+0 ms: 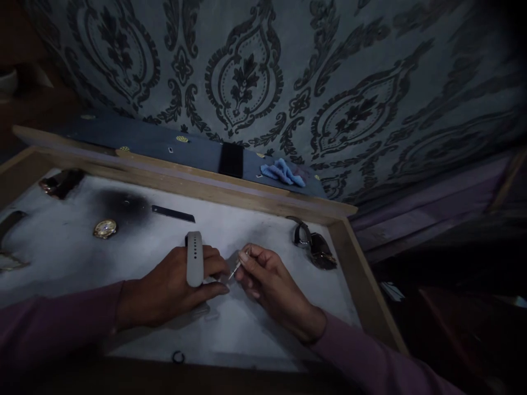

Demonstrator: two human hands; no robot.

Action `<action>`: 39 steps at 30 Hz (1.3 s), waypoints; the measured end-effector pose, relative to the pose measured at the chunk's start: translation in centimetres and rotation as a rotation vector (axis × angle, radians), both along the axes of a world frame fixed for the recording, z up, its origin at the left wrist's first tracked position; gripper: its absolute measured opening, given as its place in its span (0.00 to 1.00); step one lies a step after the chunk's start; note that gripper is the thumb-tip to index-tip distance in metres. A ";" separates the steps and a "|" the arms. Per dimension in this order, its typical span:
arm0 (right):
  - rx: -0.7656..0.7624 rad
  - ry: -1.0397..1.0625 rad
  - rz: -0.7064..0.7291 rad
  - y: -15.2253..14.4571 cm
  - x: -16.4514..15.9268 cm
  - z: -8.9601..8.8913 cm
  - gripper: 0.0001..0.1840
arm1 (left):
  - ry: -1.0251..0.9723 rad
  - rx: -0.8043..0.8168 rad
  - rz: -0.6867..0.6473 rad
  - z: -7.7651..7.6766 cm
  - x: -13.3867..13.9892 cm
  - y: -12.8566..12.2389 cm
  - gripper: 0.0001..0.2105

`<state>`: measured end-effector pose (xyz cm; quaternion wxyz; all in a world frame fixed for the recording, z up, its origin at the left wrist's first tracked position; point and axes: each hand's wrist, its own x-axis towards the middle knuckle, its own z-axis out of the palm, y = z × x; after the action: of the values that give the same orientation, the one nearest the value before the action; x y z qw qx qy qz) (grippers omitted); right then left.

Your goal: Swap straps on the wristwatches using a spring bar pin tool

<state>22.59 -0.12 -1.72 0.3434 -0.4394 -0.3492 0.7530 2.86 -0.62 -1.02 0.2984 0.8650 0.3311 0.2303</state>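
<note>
My left hand (173, 282) is closed, with a grey watch strap (195, 258) looped up over its knuckles. Whatever the strap is joined to is hidden by the fingers. Opposite it, my right hand (267, 282) pinches a small screwdriver (235, 269) between thumb and fingertips. Its thin metal tip points down and left, close to the left hand's fingertips. Both hands are above the white surface (230, 334) of a wood-rimmed tray.
Left are a gold-rimmed watch face (105, 228) and a dark watch (61, 182). A dark blade (173, 213) lies behind the hands. Two watches (302, 235) rest right. Past the wooden rim (185, 180) are a black phone-like slab (231, 159) and a blue cloth (283, 172). A dark ring (178, 357) lies in front.
</note>
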 end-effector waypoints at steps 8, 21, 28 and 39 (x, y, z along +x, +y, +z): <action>0.002 0.006 0.035 -0.3 -0.3 0.2 0.20 | -0.059 0.061 -0.017 -0.1 0.2 0.1 0.11; 0.125 -0.070 0.001 -0.5 -0.3 0.4 0.20 | -0.199 -0.447 0.132 0.1 0.6 -0.5 0.07; 0.101 -0.067 -0.012 -0.5 -0.5 0.1 0.20 | -0.172 -0.488 0.142 0.7 0.7 -0.2 0.06; -0.016 0.011 -0.065 0.4 0.0 -0.1 0.22 | 0.173 0.004 0.190 1.7 -3.2 0.6 0.03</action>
<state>22.60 0.30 -1.78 0.3662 -0.4488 -0.3270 0.7467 -0.31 -0.03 0.65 0.2437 0.8470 0.4356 0.1829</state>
